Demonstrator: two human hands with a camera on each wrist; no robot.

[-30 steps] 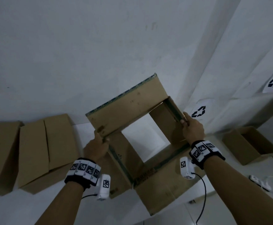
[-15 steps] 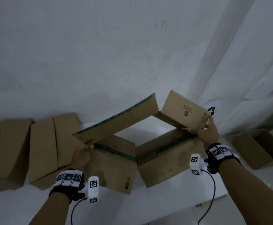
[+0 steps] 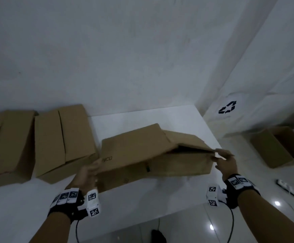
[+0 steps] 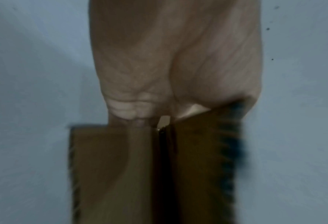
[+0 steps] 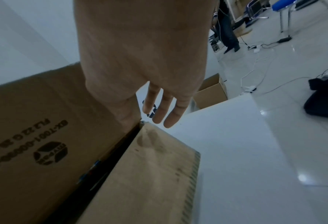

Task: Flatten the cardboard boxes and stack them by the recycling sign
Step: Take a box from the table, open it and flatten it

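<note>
A brown cardboard box (image 3: 139, 151) lies nearly collapsed on the white table (image 3: 142, 200), its right end still gaping a little. My left hand (image 3: 91, 170) grips its left corner; in the left wrist view the curled fingers (image 4: 124, 109) hold the cardboard edge (image 4: 111, 166). My right hand (image 3: 220, 156) is at the right corner. In the right wrist view its thumb (image 5: 126, 115) lies against the printed top panel (image 5: 44, 121) and the fingers (image 5: 163, 109) reach straight past the corner. A recycling sign (image 3: 227, 107) hangs on the wall to the right.
Two more cardboard boxes (image 3: 62, 137) (image 3: 6, 142) lie on the table's left part against the wall. An open box (image 3: 279, 148) stands on the floor under the sign. A power strip (image 3: 286, 186) and cables lie on the tiles at right.
The box was held up open as a tube; it has now come down onto the table and folded almost flat. Both hands moved down and apart with its corners.
</note>
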